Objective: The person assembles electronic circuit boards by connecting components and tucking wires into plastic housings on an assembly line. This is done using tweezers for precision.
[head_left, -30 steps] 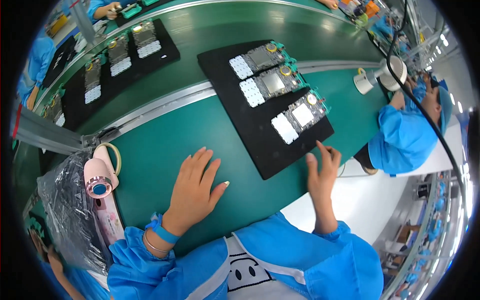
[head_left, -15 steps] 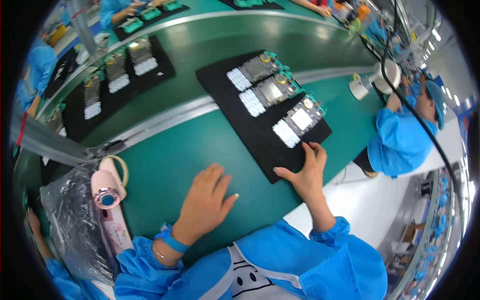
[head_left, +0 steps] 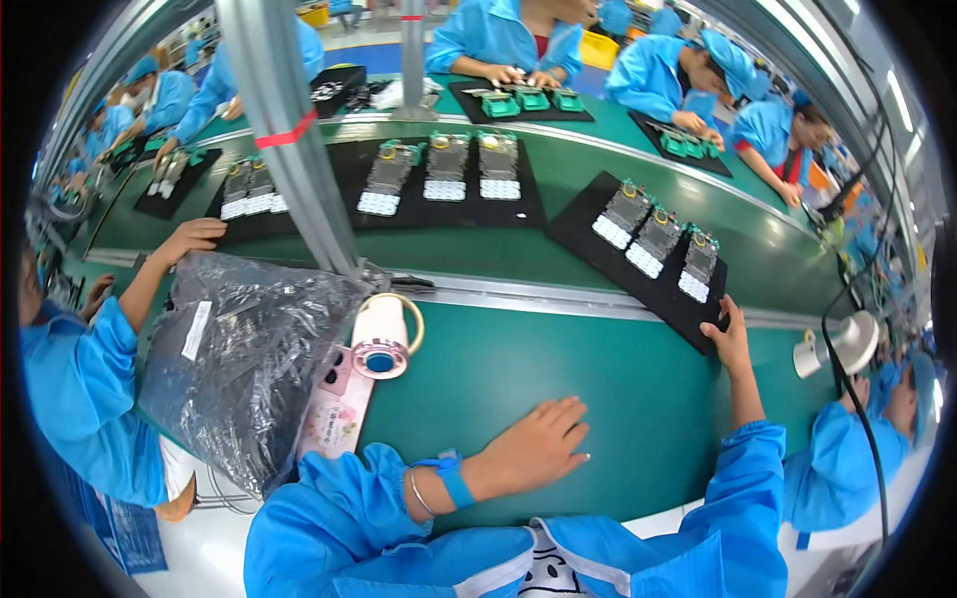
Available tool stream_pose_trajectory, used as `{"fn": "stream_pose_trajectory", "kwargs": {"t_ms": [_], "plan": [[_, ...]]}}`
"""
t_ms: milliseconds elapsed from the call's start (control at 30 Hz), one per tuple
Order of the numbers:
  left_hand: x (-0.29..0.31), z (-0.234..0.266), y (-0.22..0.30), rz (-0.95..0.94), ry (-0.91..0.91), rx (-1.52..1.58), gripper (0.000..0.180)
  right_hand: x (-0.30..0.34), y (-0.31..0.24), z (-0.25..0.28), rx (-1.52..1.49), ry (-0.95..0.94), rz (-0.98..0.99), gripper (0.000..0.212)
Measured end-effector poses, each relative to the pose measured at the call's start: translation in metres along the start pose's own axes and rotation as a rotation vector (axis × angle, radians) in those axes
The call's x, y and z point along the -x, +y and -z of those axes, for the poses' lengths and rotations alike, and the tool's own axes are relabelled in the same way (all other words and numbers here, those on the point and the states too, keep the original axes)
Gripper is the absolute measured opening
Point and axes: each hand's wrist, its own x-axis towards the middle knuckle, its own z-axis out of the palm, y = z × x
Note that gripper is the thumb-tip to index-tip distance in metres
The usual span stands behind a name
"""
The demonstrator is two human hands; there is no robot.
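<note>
My right hand (head_left: 733,344) grips the near right corner of a black mat (head_left: 666,305), with the thumb on one side and the fingers round the edge. The mat lies slanted across the green conveyor, its near corner over the metal rail. Three circuit boards lie on it in a row, a left one (head_left: 624,212), a middle one (head_left: 656,242) and a right one (head_left: 699,267), each with a white block at the near end and green parts at the far end. My left hand (head_left: 533,447) rests palm down on the green tabletop (head_left: 588,364), fingers stretched, holding nothing.
Left of my left hand stand a pink-and-white handheld device (head_left: 380,337), a floral box (head_left: 329,419) and a dark plastic bag (head_left: 249,349). A metal post (head_left: 294,149) rises behind them. Another black mat (head_left: 439,212) with boards lies on the conveyor. Co-workers sit around.
The black mat with its boards has gone from the tabletop onto the conveyor, my right hand moving away from me with it. My left hand stays over the table. The view has turned left.
</note>
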Motion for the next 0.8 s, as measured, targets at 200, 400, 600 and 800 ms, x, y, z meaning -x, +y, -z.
{"fn": "stream_pose_trajectory", "kwargs": {"t_ms": [200,400,600,800], "plan": [[0.020,0.003,0.003,-0.038,-0.048,0.002,0.038,-0.060,0.035,-0.026,-0.004,-0.024,0.045,0.057],[0.008,0.008,0.013,-0.011,-0.090,-0.007,0.041,-0.133,0.041,-0.045,0.054,0.068,0.091,0.047],[-0.002,0.013,0.016,0.006,-0.098,0.008,0.041,-0.176,0.020,-0.058,-0.042,-0.083,0.084,0.047],[-0.019,0.027,0.025,0.009,-0.110,0.015,0.042,-0.194,-0.026,-0.087,-0.041,-0.169,0.217,0.047]]}}
